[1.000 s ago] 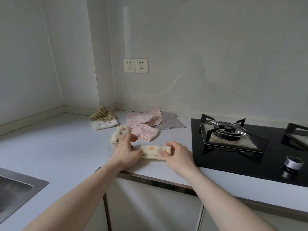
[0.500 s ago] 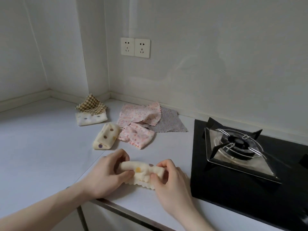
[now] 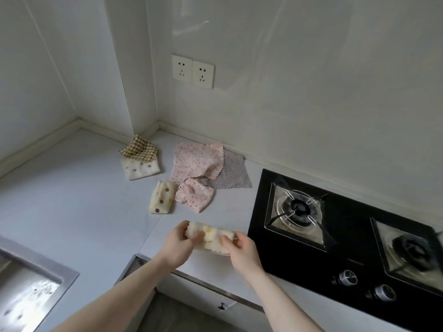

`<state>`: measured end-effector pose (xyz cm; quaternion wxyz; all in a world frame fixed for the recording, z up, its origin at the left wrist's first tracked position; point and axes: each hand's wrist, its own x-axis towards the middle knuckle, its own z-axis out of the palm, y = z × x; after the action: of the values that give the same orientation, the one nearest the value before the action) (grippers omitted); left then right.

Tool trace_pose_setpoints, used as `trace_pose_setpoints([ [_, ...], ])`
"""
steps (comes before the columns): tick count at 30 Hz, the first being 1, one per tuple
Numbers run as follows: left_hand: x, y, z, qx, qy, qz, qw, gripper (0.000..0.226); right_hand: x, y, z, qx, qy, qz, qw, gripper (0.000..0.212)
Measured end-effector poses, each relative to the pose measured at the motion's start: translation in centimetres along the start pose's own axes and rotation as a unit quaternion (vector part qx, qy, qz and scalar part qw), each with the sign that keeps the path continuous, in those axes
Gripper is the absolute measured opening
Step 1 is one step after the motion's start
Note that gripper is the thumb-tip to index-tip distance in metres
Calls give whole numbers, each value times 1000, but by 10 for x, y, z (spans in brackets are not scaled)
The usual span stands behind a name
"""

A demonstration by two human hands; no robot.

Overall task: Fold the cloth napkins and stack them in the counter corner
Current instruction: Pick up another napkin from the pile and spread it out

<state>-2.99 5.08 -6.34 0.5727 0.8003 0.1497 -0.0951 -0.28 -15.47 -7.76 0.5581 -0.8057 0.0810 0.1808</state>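
A cream napkin with a yellow dot (image 3: 211,237), folded into a narrow strip, is held just above the counter's front edge. My left hand (image 3: 178,244) pinches its left end and my right hand (image 3: 242,248) pinches its right end. In the counter corner sits a stack: a brown checked napkin (image 3: 140,149) on a white dotted one (image 3: 140,167). A folded cream dotted napkin (image 3: 163,196) and a folded pink floral napkin (image 3: 194,196) lie in the middle. Behind them a pink floral napkin (image 3: 197,161) lies flat over a grey one (image 3: 235,173).
A black gas hob (image 3: 347,238) with two burners and front knobs fills the counter to the right of my hands. A steel sink (image 3: 31,291) is at the lower left. Twin wall sockets (image 3: 193,71) sit above the corner. White counter (image 3: 72,202) lies open at the left.
Both hands have lifted the cream strip off the counter and keep pinching its ends. The camera has tilted down and right, showing the sink and second burner.
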Motion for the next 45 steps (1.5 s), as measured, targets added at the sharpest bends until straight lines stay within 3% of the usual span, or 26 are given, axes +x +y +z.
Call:
trace_pose_setpoints([
  [3, -44, 42, -13, -31, -25, 14, 999, 39, -48, -39, -28, 11, -6, -1, 1000, 14],
  [6, -77, 81, -19, -31, -68, 39, 996, 24, -89, -69, -53, 28, 0, -10, 1000, 8],
  [11, -86, 132, -17, 4, -98, 99, 990, 9, -130, -95, -88, 60, 47, -20, 997, 18],
  [17, -76, 191, 26, 17, -178, 131, 975, 26, -162, -104, -153, 86, 114, -33, 989, 22],
  [20, -72, 211, 62, 55, -201, 156, 966, 39, -174, -91, -190, 86, 147, -27, 985, 19],
  [27, -93, 261, 173, 84, -250, 210, 941, 7, -207, -39, -294, 64, 213, -3, 975, 30],
  [32, -131, 298, 276, 108, -272, 227, 929, 17, -256, 1, -389, 50, 246, 7, 968, 26],
  [38, -178, 325, 394, 102, -288, 225, 925, 22, -312, 47, -494, 30, 269, 10, 963, 13],
  [45, -193, 350, 484, 123, -305, 206, 921, 14, -334, 85, -568, 56, 289, 33, 955, 10],
])
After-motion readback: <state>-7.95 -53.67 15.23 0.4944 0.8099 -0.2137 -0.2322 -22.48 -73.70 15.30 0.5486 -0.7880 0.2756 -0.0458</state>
